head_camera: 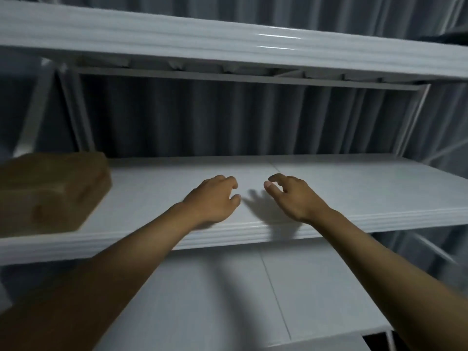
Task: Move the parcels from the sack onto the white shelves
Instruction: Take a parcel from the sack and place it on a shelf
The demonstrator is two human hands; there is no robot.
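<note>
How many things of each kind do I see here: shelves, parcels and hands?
Shelves: 3, top, middle, bottom
Parcels: 1, brown parcel
Hands: 2, left hand, right hand, both holding nothing
Total: 6

We seem to stand in a storeroom: white metal shelves (354, 188) run in tiers above, under and below our hands, a brown parcel (50, 191) sits to their left, and grey corrugated sheeting (228, 117) lies beyond them.
</note>
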